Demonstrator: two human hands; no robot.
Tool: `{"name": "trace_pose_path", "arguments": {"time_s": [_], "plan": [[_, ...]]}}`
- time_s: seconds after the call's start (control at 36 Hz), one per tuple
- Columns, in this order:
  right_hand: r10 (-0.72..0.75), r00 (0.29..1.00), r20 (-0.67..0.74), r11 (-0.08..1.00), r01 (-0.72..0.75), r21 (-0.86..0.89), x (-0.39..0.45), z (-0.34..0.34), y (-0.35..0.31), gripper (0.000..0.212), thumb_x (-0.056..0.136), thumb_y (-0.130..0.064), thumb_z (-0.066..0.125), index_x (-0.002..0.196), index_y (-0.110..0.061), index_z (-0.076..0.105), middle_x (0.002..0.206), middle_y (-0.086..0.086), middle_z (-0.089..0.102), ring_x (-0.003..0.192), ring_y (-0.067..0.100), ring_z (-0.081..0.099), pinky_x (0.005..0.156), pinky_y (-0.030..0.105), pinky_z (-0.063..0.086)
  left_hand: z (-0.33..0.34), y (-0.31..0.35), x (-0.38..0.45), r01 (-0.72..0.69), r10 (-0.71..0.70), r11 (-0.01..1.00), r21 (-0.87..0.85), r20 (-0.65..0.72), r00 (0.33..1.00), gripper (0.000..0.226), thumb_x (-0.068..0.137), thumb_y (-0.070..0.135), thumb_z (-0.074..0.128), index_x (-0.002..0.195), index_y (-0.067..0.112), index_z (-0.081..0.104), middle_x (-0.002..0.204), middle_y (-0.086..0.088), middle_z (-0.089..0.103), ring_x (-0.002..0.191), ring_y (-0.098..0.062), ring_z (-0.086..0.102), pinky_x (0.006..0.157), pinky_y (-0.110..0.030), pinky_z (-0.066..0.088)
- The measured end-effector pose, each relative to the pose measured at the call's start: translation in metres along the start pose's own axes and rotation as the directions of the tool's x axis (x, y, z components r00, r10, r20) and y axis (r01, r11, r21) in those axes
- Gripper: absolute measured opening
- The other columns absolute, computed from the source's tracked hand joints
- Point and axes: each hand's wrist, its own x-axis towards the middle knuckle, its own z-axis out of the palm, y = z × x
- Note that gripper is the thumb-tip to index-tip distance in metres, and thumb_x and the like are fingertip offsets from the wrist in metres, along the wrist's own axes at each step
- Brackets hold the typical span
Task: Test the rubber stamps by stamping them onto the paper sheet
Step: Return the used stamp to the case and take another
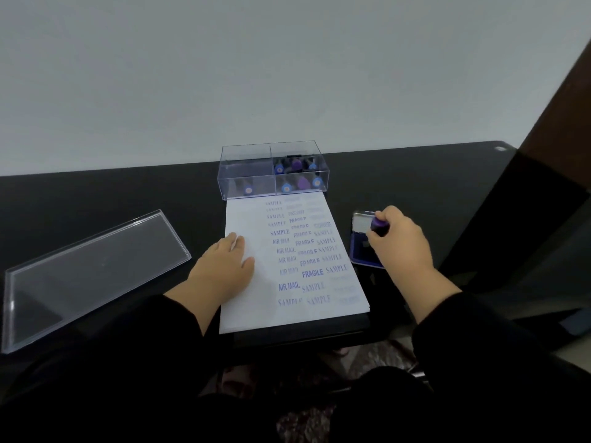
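Right of centre in the frame, the right hand (399, 241) curls its fingers around a purple-topped stamp (380, 227) and holds it down over the blue ink pad (363, 251), whose lid stands open at the far side; this looks like the inking step before the next print. The pad sits just beside the right edge of the paper sheet (287, 266), likely so the stamp has only a short way to travel. The left hand (224, 266) lies flat on the left part of the sheet with fingers straight and together, gripping nothing, apparently to keep the paper from sliding when the stamp comes down. The sheet, at the centre of the frame on the black table (112, 193), already carries columns of blue prints reading SAMPLE, AIR MAIL and FRAGILE, so the testing seems well along; its left strip is still blank. Touching the sheet's far edge is a clear plastic box (271, 169) with dividers, holding more stamps, mostly in its right compartments. Its clear lid (89, 273) lies apart at the left of the frame, out of the way.
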Motion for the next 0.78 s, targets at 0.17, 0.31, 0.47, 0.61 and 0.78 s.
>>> {"name": "trace_pose_path", "arguments": {"time_s": [0.17,0.31,0.47,0.61,0.78], "plan": [[-0.025,0.999,-0.038,0.999,0.026,0.042,-0.003,0.010,0.005,0.020,0.091,-0.016,0.057,0.111,-0.016,0.056,0.090,0.000,0.053,0.079,0.021,0.051,0.066,0.029,0.041,0.004,-0.005,0.011,-0.007,0.007,0.999,-0.039,-0.005,1.000,0.059,0.102,0.038,0.020,0.153,0.015,0.002,0.160,-0.002,-0.006,0.147,-0.020,-0.003,0.119,-0.035,0.005],[-0.032,0.999,-0.040,0.998,0.034,0.046,-0.003,0.014,0.011,0.022,0.092,-0.018,0.055,0.114,-0.019,0.055,0.090,0.004,0.059,0.078,0.024,0.055,0.063,0.030,0.044,0.005,-0.005,0.016,-0.014,0.013,0.999,-0.039,-0.010,1.000,0.059,0.103,0.037,0.019,0.153,0.013,0.000,0.160,-0.004,-0.008,0.147,-0.020,-0.005,0.118,-0.034,0.001],[-0.034,0.999,-0.041,0.999,0.035,0.020,-0.003,0.016,0.013,0.023,0.092,-0.020,0.055,0.115,-0.020,0.053,0.087,0.007,0.062,0.076,0.027,0.058,0.062,0.031,0.045,0.010,-0.005,0.017,-0.010,0.009,1.000,-0.002,-0.017,1.000,0.059,0.103,0.037,0.016,0.152,0.012,-0.004,0.159,-0.007,-0.012,0.147,-0.020,-0.007,0.119,-0.033,-0.002],[-0.042,0.998,-0.046,0.999,0.043,0.016,-0.004,0.016,0.011,0.021,0.092,-0.020,0.055,0.113,-0.020,0.052,0.088,0.006,0.061,0.078,0.028,0.059,0.064,0.035,0.050,0.009,-0.005,0.017,-0.009,0.009,1.000,0.010,-0.008,1.000,0.059,0.103,0.038,0.015,0.152,0.012,-0.006,0.159,-0.008,-0.013,0.147,-0.021,-0.007,0.119,-0.034,-0.002],[-0.057,0.998,-0.037,0.998,0.057,0.008,-0.006,0.014,0.011,0.016,0.092,-0.019,0.055,0.107,-0.019,0.050,0.086,0.004,0.060,0.077,0.026,0.058,0.063,0.037,0.052,0.011,-0.005,0.018,-0.009,0.009,1.000,0.022,-0.012,1.000,0.060,0.103,0.038,0.014,0.152,0.012,-0.006,0.159,-0.008,-0.014,0.147,-0.021,-0.008,0.119,-0.034,-0.003]]}}
